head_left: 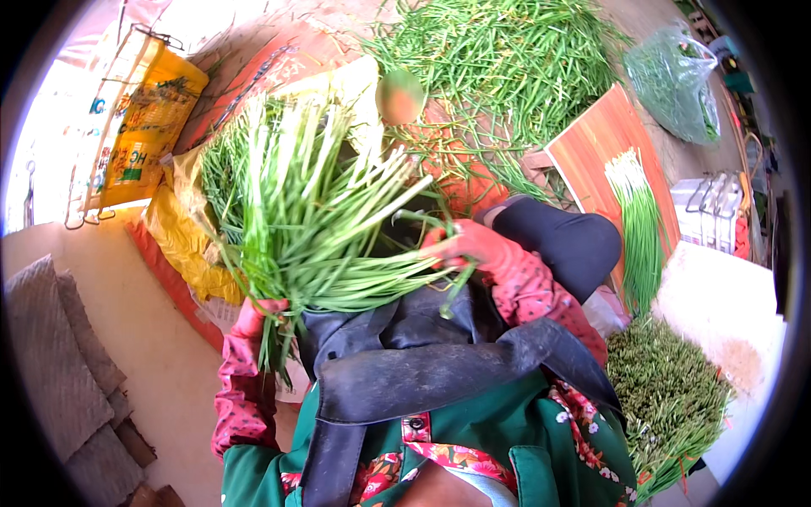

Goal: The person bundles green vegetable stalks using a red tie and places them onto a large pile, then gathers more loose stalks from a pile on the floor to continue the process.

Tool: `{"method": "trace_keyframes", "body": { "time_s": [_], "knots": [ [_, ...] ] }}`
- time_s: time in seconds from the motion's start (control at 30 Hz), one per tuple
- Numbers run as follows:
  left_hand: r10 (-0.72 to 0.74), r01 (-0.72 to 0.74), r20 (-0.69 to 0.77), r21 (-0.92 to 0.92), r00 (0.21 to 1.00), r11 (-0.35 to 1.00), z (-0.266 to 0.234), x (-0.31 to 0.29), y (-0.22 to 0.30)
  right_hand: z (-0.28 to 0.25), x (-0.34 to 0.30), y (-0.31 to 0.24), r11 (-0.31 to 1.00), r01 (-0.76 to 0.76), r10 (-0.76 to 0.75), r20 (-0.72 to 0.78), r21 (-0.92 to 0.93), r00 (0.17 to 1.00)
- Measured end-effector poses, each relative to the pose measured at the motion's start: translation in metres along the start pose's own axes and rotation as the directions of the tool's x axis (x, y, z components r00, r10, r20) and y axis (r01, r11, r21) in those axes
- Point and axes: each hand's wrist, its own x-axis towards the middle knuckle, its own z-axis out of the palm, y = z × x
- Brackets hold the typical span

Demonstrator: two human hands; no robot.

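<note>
A large loose bunch of green chives (325, 245) with pale stem ends fans out above my lap. My left hand (260, 317), in a pink glove and spotted red sleeve, is closed round its lower leafy part at the left. My right hand (473, 245), gloved alike, is at the bunch's right side. Its fingers are pinched on the ends of a few stalks, and a bent leaf hangs just below them. Beyond the bunch, a yellow sack (359, 97) holds more greens, partly hidden by the stems.
A wide heap of loose chives (507, 63) covers the floor ahead. At right, a neat chive bundle (638, 224) lies on a wooden board (583, 148), near tied bundles (667, 397). A plastic bag (676, 84) stands far right, a yellow bag (152, 118) far left, and grey cardboard (55, 346) near left.
</note>
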Motion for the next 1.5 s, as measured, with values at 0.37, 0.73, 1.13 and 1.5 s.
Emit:
{"method": "trace_keyframes", "body": {
  "time_s": [0.37,0.73,1.13,1.5],
  "knots": [
    [0.068,-0.057,0.082,-0.132,0.994,0.990,0.046,-0.014,0.060,-0.028,0.063,-0.070,0.951,0.235,-0.294,-0.357,-0.199,0.887],
    [0.037,-0.031,0.066,-0.093,0.997,0.995,0.042,-0.017,0.057,0.012,0.000,-0.134,0.887,-0.074,-0.218,-0.554,-0.456,0.804],
    [0.012,-0.006,0.149,-0.041,0.989,0.999,0.034,-0.016,0.058,0.077,0.008,-0.080,0.971,-0.154,0.137,-0.102,-0.185,0.985],
    [0.091,-0.130,0.212,0.177,0.973,0.976,0.027,-0.001,0.064,-0.009,0.013,-0.117,0.700,0.031,-0.388,-0.344,-0.713,0.855]
  ]
}}
